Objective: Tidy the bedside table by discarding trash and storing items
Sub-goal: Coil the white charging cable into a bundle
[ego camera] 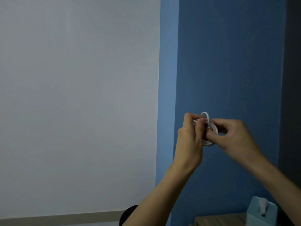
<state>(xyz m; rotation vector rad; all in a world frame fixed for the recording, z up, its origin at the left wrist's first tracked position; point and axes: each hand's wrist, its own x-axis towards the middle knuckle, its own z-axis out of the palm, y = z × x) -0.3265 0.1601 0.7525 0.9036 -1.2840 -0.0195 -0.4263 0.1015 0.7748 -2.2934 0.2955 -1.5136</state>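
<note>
Cable (pixel 209 143) in a white coil is held up before the wall (pixel 228 62), above the table (pixel 219 219), pinched by left hand (pixel 190 137) and right hand (pixel 234 136), probably so that loops are kept together for storing.

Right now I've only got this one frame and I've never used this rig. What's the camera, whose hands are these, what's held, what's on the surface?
There is no robot here. A person works with bare hands, and the single picture comes from a wide-angle camera worn on their head. The left hand and right hand are up in front of a blue wall, and both grip a coiled white cable between them. Its ends are hidden, so I cannot tell what kind it is. At the bottom right, a strip of the wooden table shows, with a light blue tissue box on it and a white tissue sticking out. The rest of the tabletop is out of frame.
</note>
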